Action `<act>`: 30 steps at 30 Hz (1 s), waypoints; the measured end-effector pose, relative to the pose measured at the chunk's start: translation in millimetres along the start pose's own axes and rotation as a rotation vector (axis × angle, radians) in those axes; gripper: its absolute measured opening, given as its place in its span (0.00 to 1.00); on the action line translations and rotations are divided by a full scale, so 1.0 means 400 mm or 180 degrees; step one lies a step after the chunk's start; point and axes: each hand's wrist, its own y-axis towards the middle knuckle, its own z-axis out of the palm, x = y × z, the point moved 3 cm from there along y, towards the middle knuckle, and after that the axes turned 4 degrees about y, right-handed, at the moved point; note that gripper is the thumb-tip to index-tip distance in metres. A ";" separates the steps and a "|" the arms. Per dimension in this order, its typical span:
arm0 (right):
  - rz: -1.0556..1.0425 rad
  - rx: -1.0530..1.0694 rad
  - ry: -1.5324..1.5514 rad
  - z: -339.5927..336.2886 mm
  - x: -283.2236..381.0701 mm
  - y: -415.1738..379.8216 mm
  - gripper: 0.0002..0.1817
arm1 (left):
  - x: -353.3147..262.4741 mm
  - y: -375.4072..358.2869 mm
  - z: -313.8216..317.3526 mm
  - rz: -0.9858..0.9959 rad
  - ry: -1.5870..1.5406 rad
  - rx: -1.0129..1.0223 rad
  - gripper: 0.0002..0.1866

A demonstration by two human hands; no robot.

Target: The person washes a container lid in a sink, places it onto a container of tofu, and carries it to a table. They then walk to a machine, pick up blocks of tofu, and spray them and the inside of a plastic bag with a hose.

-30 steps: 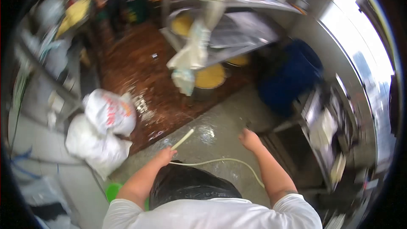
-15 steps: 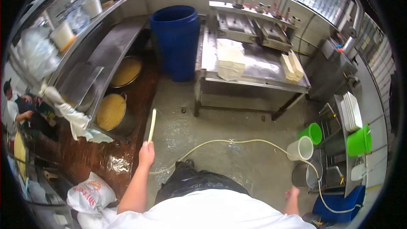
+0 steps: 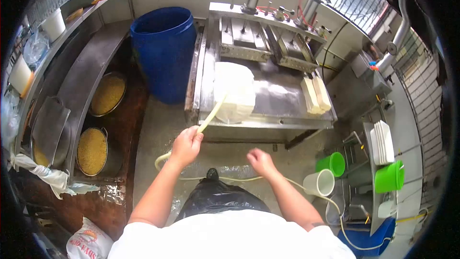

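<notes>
My left hand (image 3: 186, 147) is closed round a pale hose (image 3: 212, 114), whose free end points up toward the steel table (image 3: 268, 119). From the fist the hose loops down and runs across the floor to the right. My right hand (image 3: 262, 161) is held in front of the table with its fingers curled; whether anything is in them is too small to tell. On the table, just beyond the hose end, sits a large white cloth-like bundle (image 3: 235, 91). Two pale blocks (image 3: 316, 95) lie at the table's right side, below the metal presses (image 3: 245, 38).
A tall blue barrel (image 3: 164, 60) stands left of the table. Pots of yellow grains (image 3: 92, 151) sit beneath the left shelf. White and green buckets (image 3: 318, 182) stand at the right, near a sink frame. A printed sack (image 3: 89, 241) lies lower left.
The view has moved closer to the table. My left hand has come forward and right with the hose, and my right hand has risen from the lower right to the front of the table.
</notes>
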 end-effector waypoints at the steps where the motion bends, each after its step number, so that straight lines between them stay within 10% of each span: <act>1: -0.0238 -0.0074 -0.0081 -0.033 0.072 0.106 0.16 | 0.008 0.040 0.002 -0.0021 0.0009 -0.0007 0.15; 14: -0.0133 -0.0939 0.0292 -0.170 0.036 0.901 0.26 | -0.033 0.316 0.134 -0.1173 -0.0276 0.0818 0.23; 24: -0.0763 0.0060 0.0171 -0.143 0.122 1.149 0.38 | -0.073 0.279 0.371 -0.2765 -0.1101 0.0642 0.42; 30: 0.0030 0.2332 0.0652 -0.115 0.075 1.188 0.37 | -0.078 0.292 0.497 -0.3313 -0.1733 -0.0309 0.35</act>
